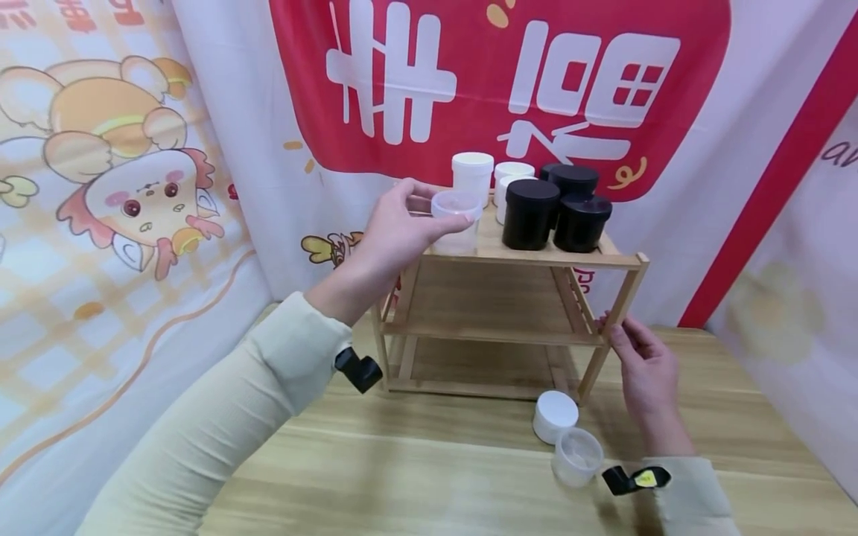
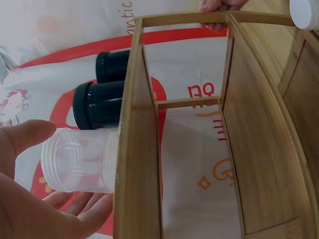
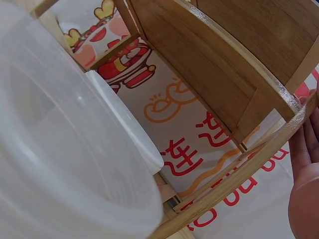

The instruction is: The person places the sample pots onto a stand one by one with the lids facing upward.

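Observation:
In the head view, my left hand (image 1: 404, 225) holds a clear plastic jar (image 1: 457, 242) at the front left of the wooden rack's (image 1: 496, 335) top shelf. The thumb crosses the jar's front and the fingers reach behind it. The left wrist view has the same clear jar (image 2: 89, 162) with its base right at the shelf. My right hand (image 1: 649, 372) grips the rack's right front leg, thumb in front, fingers partly hidden. Close to the held jar on the top shelf stand several black jars (image 1: 529, 216) and several white jars (image 1: 472, 179).
On the wooden table (image 1: 375, 476), a small white jar (image 1: 555, 417) and another clear jar (image 1: 578, 458) stand before the rack's right front leg. Two lower shelves lie under the top one. Printed cloth (image 1: 234, 134) hangs behind and at both sides.

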`<state>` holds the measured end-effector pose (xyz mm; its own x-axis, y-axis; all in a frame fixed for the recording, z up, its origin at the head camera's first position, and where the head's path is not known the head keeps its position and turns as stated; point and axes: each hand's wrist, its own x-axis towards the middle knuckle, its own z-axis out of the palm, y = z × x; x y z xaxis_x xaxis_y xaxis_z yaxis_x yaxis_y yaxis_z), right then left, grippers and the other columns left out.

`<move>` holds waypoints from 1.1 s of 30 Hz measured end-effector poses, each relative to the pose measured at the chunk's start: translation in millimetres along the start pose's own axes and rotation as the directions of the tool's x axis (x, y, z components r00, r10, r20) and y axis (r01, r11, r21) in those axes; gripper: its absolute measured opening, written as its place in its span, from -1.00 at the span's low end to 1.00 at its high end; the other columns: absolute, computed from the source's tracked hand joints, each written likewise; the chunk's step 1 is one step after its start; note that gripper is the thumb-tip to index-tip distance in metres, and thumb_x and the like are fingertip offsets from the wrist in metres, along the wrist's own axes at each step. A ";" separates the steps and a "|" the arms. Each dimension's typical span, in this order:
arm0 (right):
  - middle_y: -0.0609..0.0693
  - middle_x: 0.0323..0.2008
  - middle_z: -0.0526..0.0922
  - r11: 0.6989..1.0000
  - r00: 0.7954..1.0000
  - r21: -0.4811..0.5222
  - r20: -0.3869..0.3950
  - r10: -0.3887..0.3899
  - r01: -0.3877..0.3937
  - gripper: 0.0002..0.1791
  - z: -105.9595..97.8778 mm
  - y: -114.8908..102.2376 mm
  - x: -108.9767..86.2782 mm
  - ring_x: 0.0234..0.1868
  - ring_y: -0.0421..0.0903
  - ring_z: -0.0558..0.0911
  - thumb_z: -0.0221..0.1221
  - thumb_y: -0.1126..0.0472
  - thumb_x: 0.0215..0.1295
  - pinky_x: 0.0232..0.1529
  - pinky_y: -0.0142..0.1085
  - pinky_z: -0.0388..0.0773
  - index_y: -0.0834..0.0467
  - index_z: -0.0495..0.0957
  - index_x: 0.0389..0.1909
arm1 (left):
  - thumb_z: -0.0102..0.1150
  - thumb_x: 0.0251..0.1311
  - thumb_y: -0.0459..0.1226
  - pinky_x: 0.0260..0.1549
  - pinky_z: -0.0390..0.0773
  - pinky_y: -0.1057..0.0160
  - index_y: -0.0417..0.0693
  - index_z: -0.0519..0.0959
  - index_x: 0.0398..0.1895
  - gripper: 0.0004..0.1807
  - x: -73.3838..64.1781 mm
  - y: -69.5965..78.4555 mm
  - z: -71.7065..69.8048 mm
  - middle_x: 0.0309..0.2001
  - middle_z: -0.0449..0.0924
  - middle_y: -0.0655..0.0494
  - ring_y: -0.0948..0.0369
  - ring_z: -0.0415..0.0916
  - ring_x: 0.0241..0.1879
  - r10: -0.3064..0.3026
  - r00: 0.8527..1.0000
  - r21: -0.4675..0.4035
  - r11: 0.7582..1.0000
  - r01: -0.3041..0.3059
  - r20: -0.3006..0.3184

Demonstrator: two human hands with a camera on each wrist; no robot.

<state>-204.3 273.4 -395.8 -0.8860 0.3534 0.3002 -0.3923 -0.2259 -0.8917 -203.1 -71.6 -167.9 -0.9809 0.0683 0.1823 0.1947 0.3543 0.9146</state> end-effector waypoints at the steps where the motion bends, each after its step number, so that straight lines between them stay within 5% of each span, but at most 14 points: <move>1: -0.11 -0.03 0.87 1.000 1.000 0.005 0.001 -0.003 0.003 -0.53 0.4 0.4 -0.1 0.05 -0.24 0.79 0.25 0.28 0.52 0.19 -0.52 0.64 0.31 0.58 0.38 | 0.55 0.21 -0.01 0.20 0.68 0.03 0.14 0.43 0.35 -0.30 1.8 0.0 0.4 0.34 0.49 0.12 0.13 0.48 0.26 -0.011 1.000 0.010 1.000 0.011 -0.006; 33: -0.16 -0.14 0.88 1.000 0.999 0.006 -0.043 -0.022 0.022 -0.64 3.1 2.1 2.4 -0.05 -0.28 0.80 0.25 0.32 0.52 0.13 -0.53 0.66 0.28 0.68 0.26 | 0.54 0.24 0.01 0.24 0.66 0.13 0.09 0.42 0.39 -0.28 47.6 2.8 22.1 0.35 0.51 0.12 0.15 0.48 0.27 -0.100 0.992 0.026 0.994 0.103 -0.083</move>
<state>-208.0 271.0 -395.8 -0.8658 0.3966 0.3051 -0.4135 -0.2236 -0.8826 -249.4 -46.7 -164.6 -0.9919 -0.0450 0.1189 0.0927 0.3834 0.9189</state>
